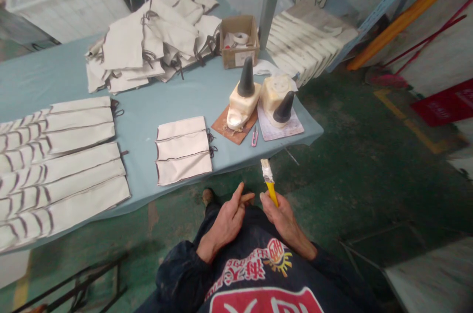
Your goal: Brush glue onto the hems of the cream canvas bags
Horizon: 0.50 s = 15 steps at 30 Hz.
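Note:
My right hand [280,214] is wrapped round the yellow handle of a glue brush [268,180], its bristles up and coated in white. My left hand [228,217] is held in front of my apron with its fingers stretched out, holding nothing. Beyond it, three white fabric pieces [184,151] with dark edges and cords lie in a row at the table's near edge. A cream tub with a black cone [244,98] stands on a brown board, next to a second cream tub [276,96] whose black cone leans forward. Pink thread snips [254,136] lie between the boards.
Rows of overlapped white pieces [84,130] cover the table's left side. A heap of pieces [155,37] and a cardboard box [239,42] with tape rolls sit at the back. A metal post [271,0] rises beside the box; stacked panels [306,39] lie right of it.

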Each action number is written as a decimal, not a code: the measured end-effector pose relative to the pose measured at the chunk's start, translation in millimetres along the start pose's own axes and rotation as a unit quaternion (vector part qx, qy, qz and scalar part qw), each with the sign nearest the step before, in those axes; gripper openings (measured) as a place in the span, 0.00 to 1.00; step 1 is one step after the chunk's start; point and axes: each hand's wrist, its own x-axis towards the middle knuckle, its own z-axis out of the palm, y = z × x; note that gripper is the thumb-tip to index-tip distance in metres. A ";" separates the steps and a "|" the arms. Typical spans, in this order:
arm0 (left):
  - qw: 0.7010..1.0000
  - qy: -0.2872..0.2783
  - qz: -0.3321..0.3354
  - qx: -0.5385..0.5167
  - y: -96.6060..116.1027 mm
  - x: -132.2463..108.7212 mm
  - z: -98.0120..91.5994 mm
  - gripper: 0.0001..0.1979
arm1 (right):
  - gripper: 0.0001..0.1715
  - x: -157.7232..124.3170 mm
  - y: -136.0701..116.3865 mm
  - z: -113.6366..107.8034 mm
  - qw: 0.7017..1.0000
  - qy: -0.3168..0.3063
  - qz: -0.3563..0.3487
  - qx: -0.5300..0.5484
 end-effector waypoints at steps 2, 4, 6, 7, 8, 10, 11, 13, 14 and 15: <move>0.994 -0.046 -0.010 -0.099 -2.7 -0.5 1.3 0.40 | 0.31 -0.1 -1.1 -2.8 1.000 0.009 -0.006 -0.008; 0.979 -0.064 -0.034 -0.190 -2.3 -1.2 3.6 0.42 | 0.30 -0.4 -2.6 -5.7 1.000 0.013 -0.010 -0.012; 0.961 -0.071 -0.050 -0.263 1.0 -2.0 5.1 0.41 | 0.29 -0.9 -5.3 -8.1 0.999 0.016 -0.020 -0.028; 0.952 -0.076 -0.054 -0.293 3.3 -2.4 5.6 0.40 | 0.29 -1.2 -6.9 -8.9 0.998 0.017 -0.030 -0.045; 0.943 -0.081 -0.055 -0.319 5.7 -2.8 5.9 0.40 | 0.28 -1.6 -8.5 -9.2 0.996 0.020 -0.045 -0.070; 0.927 -0.094 -0.055 -0.358 10.5 -3.4 7.9 0.41 | 0.27 -1.4 -11.2 -8.2 0.986 0.042 -0.081 -0.138; 0.921 -0.099 -0.054 -0.372 13.0 -3.6 10.1 0.41 | 0.26 -0.5 -12.1 -6.7 0.977 0.064 -0.101 -0.177; 0.912 -0.116 -0.047 -0.390 19.0 -3.3 17.6 0.43 | 0.22 3.9 -13.2 -2.1 0.946 0.120 -0.151 -0.260; 0.908 -0.127 -0.040 -0.396 22.8 -2.7 22.7 0.45 | 0.21 7.3 -13.7 0.7 0.926 0.143 -0.179 -0.299; 0.906 -0.135 -0.032 -0.399 27.2 -1.9 28.3 0.47 | 0.19 11.4 -14.5 3.6 0.907 0.160 -0.206 -0.332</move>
